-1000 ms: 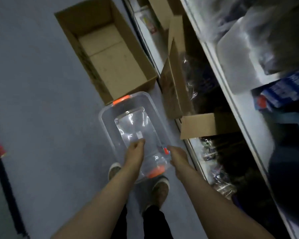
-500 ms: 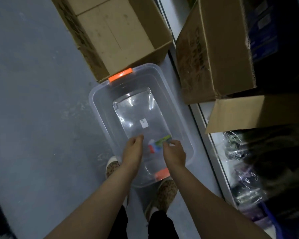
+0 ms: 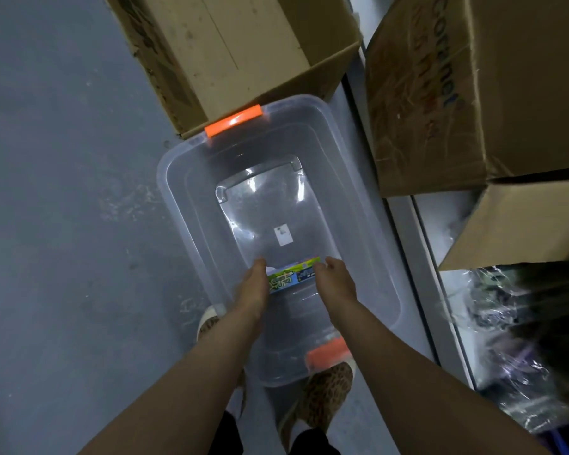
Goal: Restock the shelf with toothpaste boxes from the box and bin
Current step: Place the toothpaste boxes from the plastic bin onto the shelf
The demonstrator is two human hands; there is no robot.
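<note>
- A clear plastic bin [image 3: 184, 205] with orange latches [image 3: 234, 120] stands on the grey floor [image 3: 63, 192], between the person's feet and an open cardboard box [image 3: 230, 50].
- Both hands reach down into the bin, and a toothpaste box [image 3: 291, 276] with green and blue print lies across between them, low inside the bin at its near end.
- The left hand [image 3: 252, 290] is at the left end of the toothpaste box; its grip seems to be closed on that end, with the fingers curled down around it.
- The right hand [image 3: 335, 280] has its grip on the right end of the toothpaste box, fingers bent over the edge.
- A small white sticker [image 3: 283, 234] sits on the bottom of the bin, just beyond the toothpaste box.
- The cardboard box touches the far end of the bin, and only its bare bottom shows inside.
- On the right, the lower shelf [image 3: 440, 251] carries another brown carton [image 3: 473, 87] with printed letters, and some goods wrapped in shiny plastic film [image 3: 523, 339] below it.
- The person's slippers [image 3: 322, 399] with a leopard pattern show under the near end of the bin.
</note>
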